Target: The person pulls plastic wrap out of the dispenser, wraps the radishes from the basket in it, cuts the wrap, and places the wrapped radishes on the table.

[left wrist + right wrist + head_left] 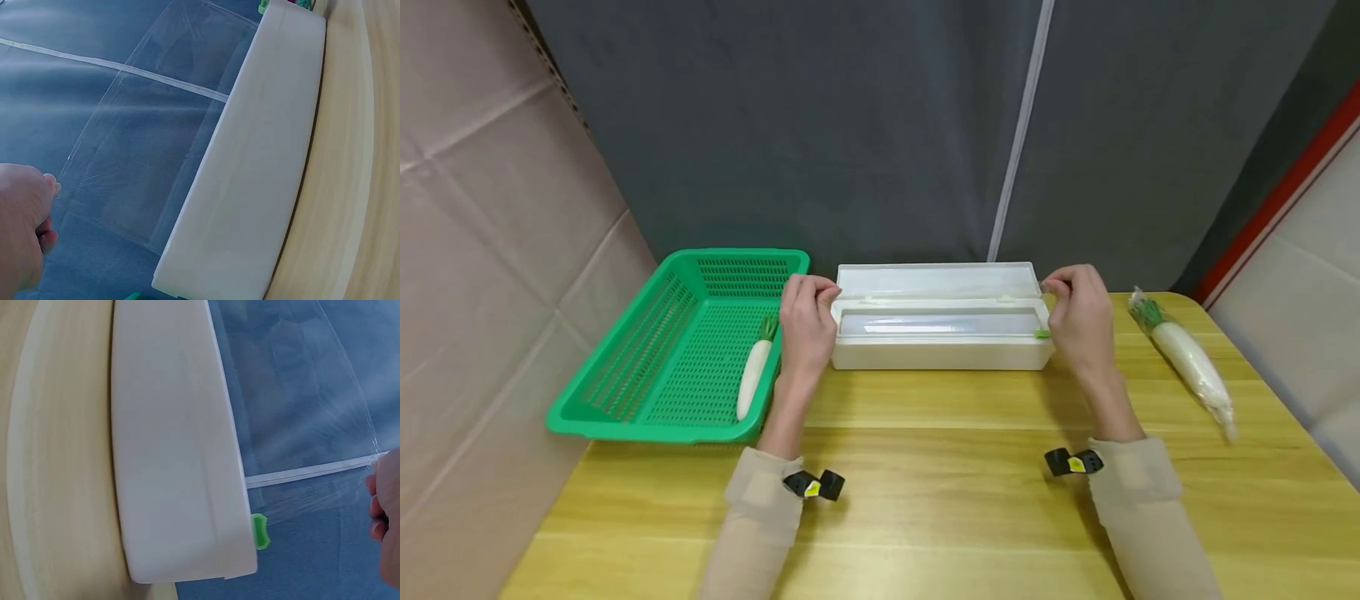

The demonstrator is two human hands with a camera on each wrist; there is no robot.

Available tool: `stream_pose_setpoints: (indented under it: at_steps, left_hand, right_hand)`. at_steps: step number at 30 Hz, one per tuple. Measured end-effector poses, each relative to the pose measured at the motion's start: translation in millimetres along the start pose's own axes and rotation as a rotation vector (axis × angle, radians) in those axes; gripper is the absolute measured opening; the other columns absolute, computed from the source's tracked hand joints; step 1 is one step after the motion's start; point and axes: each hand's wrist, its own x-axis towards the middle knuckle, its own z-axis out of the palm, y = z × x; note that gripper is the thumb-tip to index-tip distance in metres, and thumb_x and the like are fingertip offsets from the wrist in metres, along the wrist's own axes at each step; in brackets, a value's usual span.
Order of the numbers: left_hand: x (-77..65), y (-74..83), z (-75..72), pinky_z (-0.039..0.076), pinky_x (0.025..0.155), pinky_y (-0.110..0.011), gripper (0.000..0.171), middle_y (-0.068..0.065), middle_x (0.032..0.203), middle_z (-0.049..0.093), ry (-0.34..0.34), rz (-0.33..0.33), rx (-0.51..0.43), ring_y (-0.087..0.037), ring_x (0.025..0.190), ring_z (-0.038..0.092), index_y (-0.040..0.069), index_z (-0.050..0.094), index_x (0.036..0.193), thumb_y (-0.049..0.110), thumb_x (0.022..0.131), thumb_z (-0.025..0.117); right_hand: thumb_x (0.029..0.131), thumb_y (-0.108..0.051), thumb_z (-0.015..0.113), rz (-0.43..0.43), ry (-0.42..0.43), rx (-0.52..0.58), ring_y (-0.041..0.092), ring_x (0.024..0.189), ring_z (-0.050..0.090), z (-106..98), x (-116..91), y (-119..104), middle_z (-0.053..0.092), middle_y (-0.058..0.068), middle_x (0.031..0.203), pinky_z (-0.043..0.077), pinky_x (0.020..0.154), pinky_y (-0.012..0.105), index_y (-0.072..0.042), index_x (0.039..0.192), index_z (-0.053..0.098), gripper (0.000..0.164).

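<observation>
Green basket [696, 367]: left of the white box [940, 357], its perforated floor bare apart from one radish.
Bare radish [753, 379]: inside the basket along the wall nearest the white box, leafy end pointing away from the person.
Left hand [808, 321]: above the left end of the white box, thumb and fingers together, clamped on one corner of the clear film.
Clear film [144, 156]: rises from the white box and spans the gap between both hands; thin and see-through, with the dark curtain [775, 125] showing behind it. Its free edge reads as a bright, slightly gathered line, and creases fan out near the pinched corners. In the head view it can hardly be made out.
White box: long and plain, lid [936, 279] tipped back along the far side.
Step in hand: judging by the two pinched corners, a sheet of film is being drawn out of the white box.
Next move: it would seem to call for an even pull on both corners, level and taut, so the thin sheet does not fold onto itself.
Green slider [1042, 333]: at the right end of the white box.
Right hand [1081, 321]: just beside the right end of the white box, fingertips closed on the film's other corner.
Bagged radish [1191, 358]: right of the white box, lying slantwise on the wooden table [925, 483], wrapped in clear plastic.
</observation>
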Motion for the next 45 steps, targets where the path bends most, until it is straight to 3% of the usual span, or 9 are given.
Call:
stream_pose_setpoints:
  at_steps: [16,33,45]
  left_hand:
    - [5.7,9.5,-11.7,0.048,0.081,-0.044,0.017,-0.019,0.089,0.057,0.035,0.054,-0.01,-0.037,0.088,0.056,-0.006,0.067,0.089,0.007,0.098,0.064]
    - [10.9,22.0,-22.8,0.049,0.078,-0.042,0.015,-0.019,0.088,0.057,0.088,0.121,-0.037,-0.036,0.086,0.056,-0.006,0.066,0.087,0.004,0.097,0.064]
    - [15.2,31.0,-30.6,0.048,0.077,-0.042,0.02,-0.02,0.088,0.057,0.135,0.152,-0.052,-0.036,0.086,0.056,-0.006,0.066,0.086,0.01,0.097,0.063]
  right_hand:
    - [0.101,-0.003,0.057,-0.079,0.092,0.014,0.043,0.082,0.055,-11,5,-10,0.056,0.027,0.086,0.045,0.076,0.049,0.012,0.093,0.058,0.017]
    - [0.098,-0.004,0.061,-0.066,0.162,0.02,0.041,0.08,0.056,-24,10,-26,0.057,0.027,0.086,0.041,0.073,0.043,0.012,0.094,0.058,0.017]
    - [0.1,-0.008,0.059,-0.083,0.193,0.017,0.039,0.077,0.055,-33,15,-36,0.055,0.026,0.084,0.039,0.074,0.031,0.012,0.094,0.057,0.021]
